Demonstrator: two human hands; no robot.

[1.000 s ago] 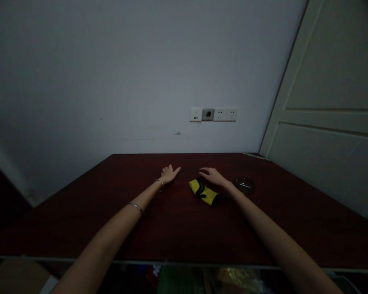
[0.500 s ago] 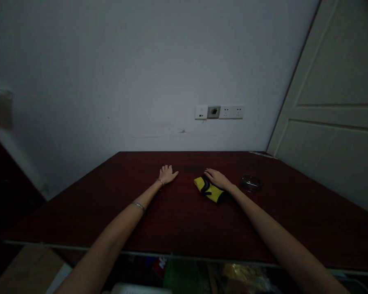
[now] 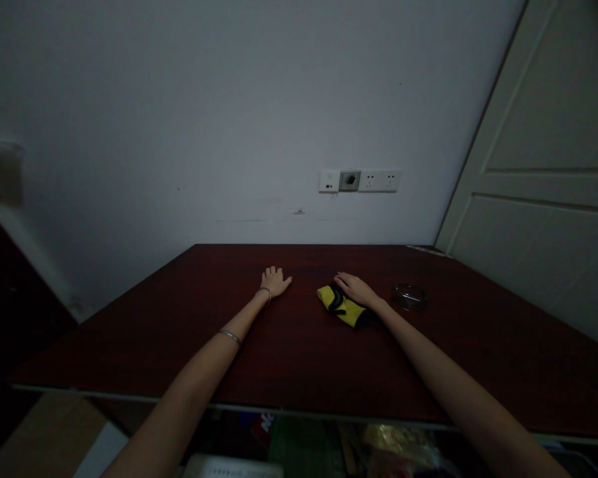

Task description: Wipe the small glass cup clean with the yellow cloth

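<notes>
Dim room, plain wall [image 3: 129,133] with a row of sockets [image 3: 380,181], panelled door [image 3: 553,226] at right; dark red tabletop [image 3: 289,372] runs back to the wall. Yellow-and-black fabric item [image 3: 351,312], folded, maybe a glove, lies on the tabletop right of centre, partly under the right hand [image 3: 357,289]. That hand comes in from its far right side, palm down over the black part, likely to steady or pin it; fingers look bent, but can't tell if the grip is closed on the fabric. Left hand [image 3: 275,282] is well apart from the fabric, palm down, grip spread with nothing in it, probably laid there just for support. Bangle [image 3: 230,336] on the left forearm. Glass dish [image 3: 409,297] sits beyond the right wrist, apart from the fabric; off to the side, it seems out of the hands' way. Versus a second ago: right hand is lower and closer against the fabric, where its fingers stood off the far edge; left fingers are flatter and more fanned. Fabric and dish keep about the same spacing. View has shifted a bit, and a pale box [image 3: 234,467] now shows below the tabletop's front edge.
</notes>
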